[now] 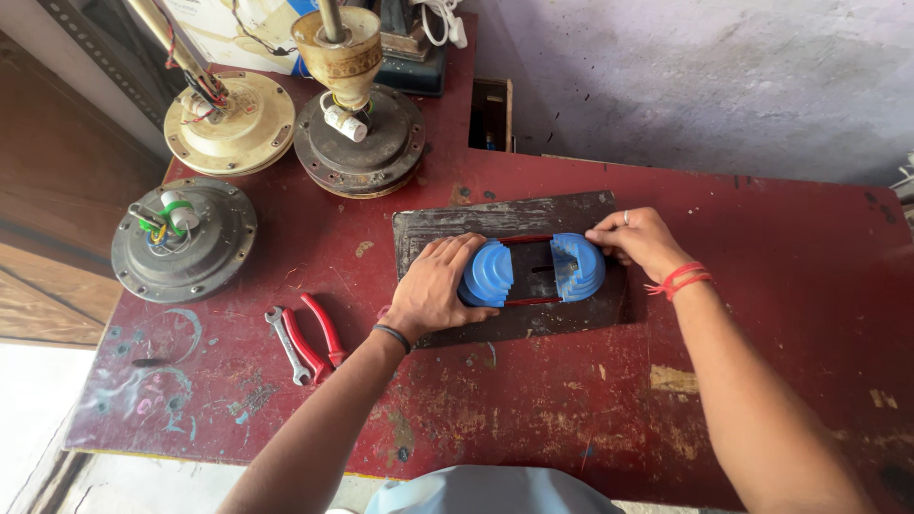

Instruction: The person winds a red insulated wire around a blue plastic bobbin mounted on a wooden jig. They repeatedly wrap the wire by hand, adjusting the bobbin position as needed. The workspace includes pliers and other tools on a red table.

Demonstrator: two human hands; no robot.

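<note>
left hand (433, 286) cupped over the left end of the blue former (533, 269), fingers curled onto its stepped half. right hand (640, 240) pinches the right stepped half at its top edge, fingers nearly closed. former sits on a dark plate (581, 319) mid-bench, red wire loops running between the halves. red pliers (319, 333) and a spanner (287, 345) lie left of the plate. three fan motors (183, 240) at far left.
</note>
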